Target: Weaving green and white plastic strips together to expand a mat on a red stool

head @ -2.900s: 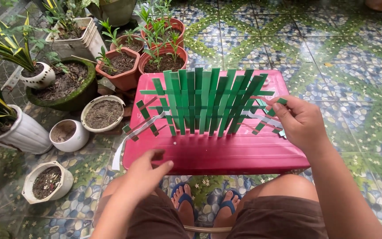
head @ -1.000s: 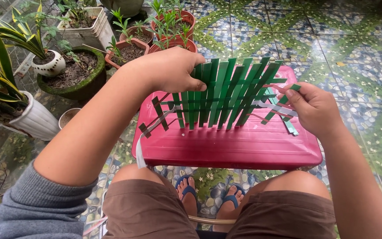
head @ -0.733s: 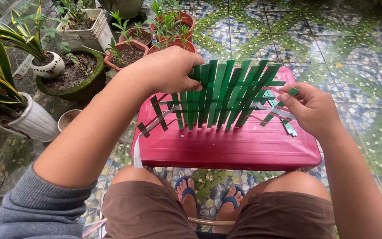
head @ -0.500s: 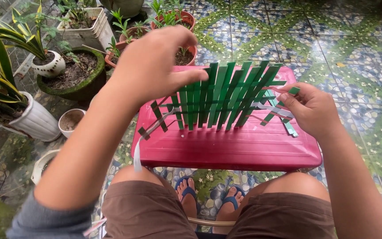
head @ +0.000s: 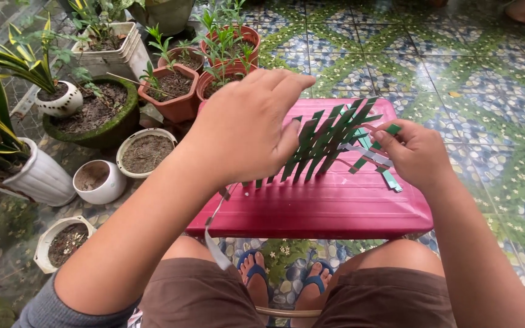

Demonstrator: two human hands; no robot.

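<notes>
Green strips (head: pixel 329 143) on one stool (head: pixel 311 206): left hand (head: pixel 247 130) loose above, right hand (head: pixel 414 152) pinching.

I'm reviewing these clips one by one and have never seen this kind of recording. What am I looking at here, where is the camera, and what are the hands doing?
There is no machine: a seated person wears a camera on the head, so the single view looks down over their own arms and knees. A pink plastic stool stands in front of them as a work surface. On it lies a mat of woven green strips. The left hand is raised over the mat's left part, hiding it; whether it grips anything cannot be seen. The right hand pinches strip ends at the mat's right edge. Potted plants stand on the tiled floor to the left.
</notes>
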